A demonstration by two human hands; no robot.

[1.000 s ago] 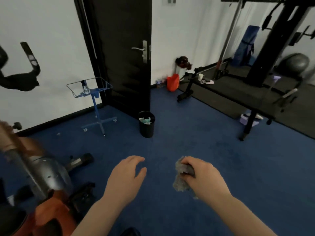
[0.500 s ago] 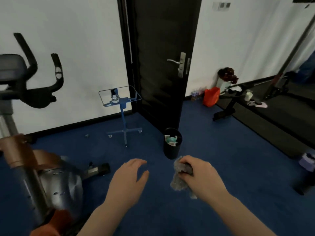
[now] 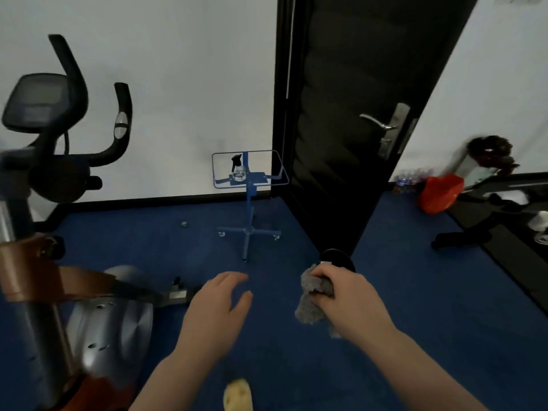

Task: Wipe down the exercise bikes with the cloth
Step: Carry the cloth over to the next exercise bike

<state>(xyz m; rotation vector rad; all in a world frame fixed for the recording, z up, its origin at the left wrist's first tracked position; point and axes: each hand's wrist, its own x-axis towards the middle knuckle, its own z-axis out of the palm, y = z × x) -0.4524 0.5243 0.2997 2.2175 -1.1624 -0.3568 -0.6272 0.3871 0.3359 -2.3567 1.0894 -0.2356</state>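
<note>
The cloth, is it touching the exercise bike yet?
Apart. In the head view the grey cloth is bunched in the right hand over bare blue carpet, while the exercise bike stands off to the left, beyond the empty left hand.

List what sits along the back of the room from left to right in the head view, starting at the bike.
exercise bike → blue wheeled stand with a spray bottle on it → black door → orange bag
</note>
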